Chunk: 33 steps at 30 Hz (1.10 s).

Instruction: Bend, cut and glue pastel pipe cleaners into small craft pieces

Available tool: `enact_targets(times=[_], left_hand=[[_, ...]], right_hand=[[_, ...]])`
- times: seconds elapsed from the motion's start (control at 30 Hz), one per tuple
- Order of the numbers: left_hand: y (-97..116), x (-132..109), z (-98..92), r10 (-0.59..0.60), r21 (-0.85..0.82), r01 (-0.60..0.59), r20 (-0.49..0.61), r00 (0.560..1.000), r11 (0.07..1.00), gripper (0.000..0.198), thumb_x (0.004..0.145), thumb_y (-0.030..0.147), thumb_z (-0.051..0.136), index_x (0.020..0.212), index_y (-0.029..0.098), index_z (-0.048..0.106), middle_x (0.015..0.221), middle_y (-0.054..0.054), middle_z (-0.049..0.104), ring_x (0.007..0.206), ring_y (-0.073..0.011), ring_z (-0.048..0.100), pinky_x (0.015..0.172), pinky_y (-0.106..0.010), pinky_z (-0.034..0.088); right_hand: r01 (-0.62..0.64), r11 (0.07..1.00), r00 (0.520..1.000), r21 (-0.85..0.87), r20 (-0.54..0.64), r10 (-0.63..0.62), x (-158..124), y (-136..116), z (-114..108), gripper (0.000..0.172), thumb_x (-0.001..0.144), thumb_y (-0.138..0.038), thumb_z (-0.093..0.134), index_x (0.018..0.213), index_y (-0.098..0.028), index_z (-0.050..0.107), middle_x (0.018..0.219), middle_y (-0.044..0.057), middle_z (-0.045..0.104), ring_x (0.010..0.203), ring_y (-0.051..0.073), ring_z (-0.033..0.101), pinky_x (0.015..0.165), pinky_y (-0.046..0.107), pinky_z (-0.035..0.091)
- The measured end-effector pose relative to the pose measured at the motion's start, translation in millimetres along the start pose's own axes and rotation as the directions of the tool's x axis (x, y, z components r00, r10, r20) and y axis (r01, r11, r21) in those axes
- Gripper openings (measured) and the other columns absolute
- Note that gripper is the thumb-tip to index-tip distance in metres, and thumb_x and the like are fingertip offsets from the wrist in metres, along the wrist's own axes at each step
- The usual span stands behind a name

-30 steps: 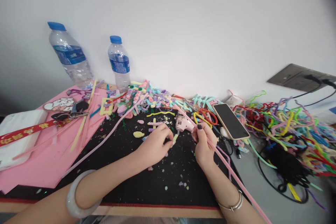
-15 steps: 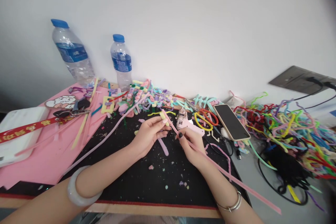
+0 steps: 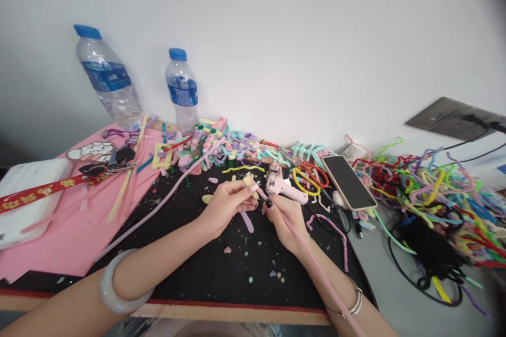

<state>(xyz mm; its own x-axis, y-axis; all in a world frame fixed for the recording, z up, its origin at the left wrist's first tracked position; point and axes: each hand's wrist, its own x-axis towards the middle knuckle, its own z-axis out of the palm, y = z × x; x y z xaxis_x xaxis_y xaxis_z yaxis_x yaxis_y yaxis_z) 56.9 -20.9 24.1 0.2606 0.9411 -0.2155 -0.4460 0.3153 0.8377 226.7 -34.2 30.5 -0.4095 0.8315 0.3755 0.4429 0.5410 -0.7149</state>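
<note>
Between thumb and fingers, my left hand (image 3: 233, 200) pinches a short pale yellow fuzzy piece together with the tip of a long pink pipe cleaner (image 3: 308, 247). My right hand (image 3: 286, 218) grips that same pipe cleaner a little below the tip, thumb and fingers closed on it. The rest of it trails back over my right forearm. Just beyond my right hand lies a pink hot glue gun (image 3: 286, 188). A short lilac fuzzy strip (image 3: 247, 221) rests on the black mat (image 3: 221, 279) under my hands.
Pipe-cleaner pieces (image 3: 233, 142) are heaped along the wall. Two water bottles (image 3: 183, 93) stand at the back left. A phone (image 3: 350, 183), black cables (image 3: 430, 253) and a tangle of coloured pipe cleaners (image 3: 446, 184) lie right. Pink sheets (image 3: 90, 226) cover the left side.
The long pink pipe cleaner's trailing end has swung in and down, now lying along my right forearm. Both hands stay close together with their grip kept.
</note>
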Motion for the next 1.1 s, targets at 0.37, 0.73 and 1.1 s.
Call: enact_targets(times=[0.37, 0.73, 1.1], left_hand=[[-0.1, 0.9, -2.3, -0.011, -0.055, 0.013, 0.026, 1.000, 0.998, 0.025, 0.075, 0.037, 0.073, 0.073, 0.013, 0.069, 0.066, 0.000, 0.062, 0.062, -0.0072, 0.058, 0.059, -0.015, 0.050], [0.5, -0.9, -0.3, -0.007, 0.051, 0.004, 0.043, 0.999, 0.999, 0.030, 0.080, 0.040, 0.067, 0.071, 0.012, 0.065, 0.062, 0.000, 0.062, 0.052, -0.0086, 0.060, 0.050, -0.018, 0.049], [-1.9, 1.1, -1.4, -0.039, 0.007, 0.039, 0.056, 0.998, 0.999, 0.023, 0.075, 0.032, 0.073, 0.068, 0.012, 0.066, 0.063, 0.000, 0.062, 0.055, -0.0060, 0.058, 0.053, -0.014, 0.050]], right_hand=[[-0.016, 0.999, 0.998, 0.039, 0.068, 0.014, -0.1, -0.9, 1.8, 0.031, 0.094, -0.023, 0.035, 0.066, -0.017, 0.047, 0.060, -0.003, 0.043, 0.055, 0.010, 0.041, 0.055, 0.023, 0.031], [-0.041, 0.999, 0.991, 0.018, 0.126, 0.038, 0.0, 1.1, 2.2, 0.031, 0.093, -0.020, 0.035, 0.063, -0.018, 0.044, 0.058, -0.004, 0.041, 0.052, 0.009, 0.040, 0.054, 0.022, 0.031], [-0.048, 0.999, 0.988, 0.019, 0.151, 0.044, 0.3, 2.5, 1.7, 0.030, 0.092, -0.019, 0.036, 0.063, -0.017, 0.044, 0.057, -0.004, 0.041, 0.052, 0.008, 0.040, 0.054, 0.022, 0.031]])
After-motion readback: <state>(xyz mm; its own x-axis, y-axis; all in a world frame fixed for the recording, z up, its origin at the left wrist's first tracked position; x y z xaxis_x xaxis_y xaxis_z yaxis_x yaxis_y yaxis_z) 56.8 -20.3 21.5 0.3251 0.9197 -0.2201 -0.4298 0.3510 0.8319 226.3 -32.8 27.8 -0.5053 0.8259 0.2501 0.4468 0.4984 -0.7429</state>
